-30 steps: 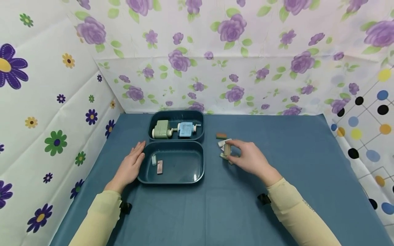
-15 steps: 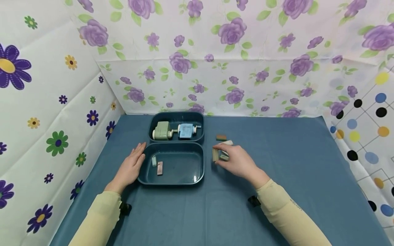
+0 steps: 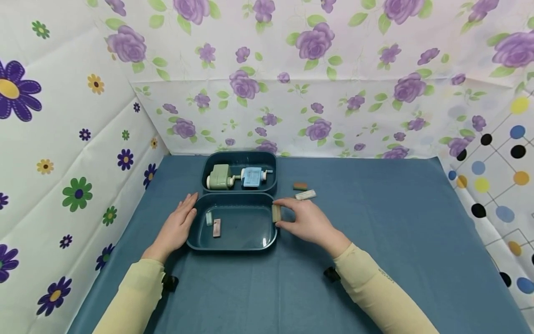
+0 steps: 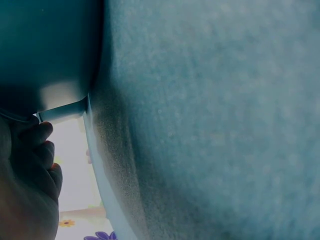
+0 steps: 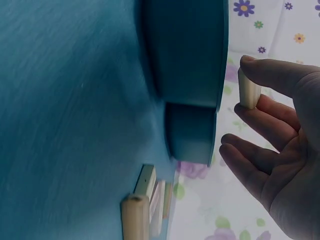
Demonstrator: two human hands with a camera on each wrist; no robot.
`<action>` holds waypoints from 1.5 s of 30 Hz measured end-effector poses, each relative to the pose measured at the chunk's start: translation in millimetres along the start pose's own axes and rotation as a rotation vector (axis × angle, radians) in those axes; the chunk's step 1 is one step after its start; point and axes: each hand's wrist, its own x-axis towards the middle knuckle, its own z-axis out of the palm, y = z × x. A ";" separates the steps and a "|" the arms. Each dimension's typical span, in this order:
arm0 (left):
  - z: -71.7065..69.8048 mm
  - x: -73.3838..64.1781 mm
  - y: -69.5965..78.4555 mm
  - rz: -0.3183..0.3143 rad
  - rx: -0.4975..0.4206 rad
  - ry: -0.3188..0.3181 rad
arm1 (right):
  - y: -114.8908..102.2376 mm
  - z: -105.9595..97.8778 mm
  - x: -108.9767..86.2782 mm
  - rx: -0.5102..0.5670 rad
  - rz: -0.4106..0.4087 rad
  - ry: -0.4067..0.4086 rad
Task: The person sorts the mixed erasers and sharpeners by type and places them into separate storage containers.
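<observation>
My right hand [image 3: 306, 220] pinches a small tan rectangular block [image 3: 276, 213] between thumb and fingertips, over the right rim of the front tray [image 3: 233, 249]. In the right wrist view the block [image 5: 249, 90] stands on end between thumb and index finger, level with the tray's upper edge. Fairly straight, the fingers of my left hand [image 3: 175, 227] rest along the left rim of the same tray. Inside it, toward the left, lie a pale blue block [image 3: 209, 218] and a pink block [image 3: 216, 228].
Behind the front tray stands a second dark tray [image 3: 272, 185] with a green boxy crank device [image 3: 219, 177] and a blue one [image 3: 251, 177]. To the right lie a brown block [image 3: 300, 186] and a white block [image 3: 306, 195]; the right wrist view shows more blocks [image 5: 135, 217] nearby.
My right hand has lifted the tan block from the group of blocks and carried it left to the front tray's right rim. My left hand has stayed in place.
</observation>
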 end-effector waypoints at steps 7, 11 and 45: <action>-0.3 -0.8 -0.2 -0.004 0.000 0.002 | -6.6 5.5 3.1 -0.001 -0.006 -0.012; -0.1 -0.8 -0.6 -0.007 0.005 -0.004 | -9.7 7.8 3.8 -0.021 -0.029 -0.002; 1.8 0.8 -2.7 0.002 0.001 0.004 | -34.1 23.9 17.4 0.016 -0.084 -0.067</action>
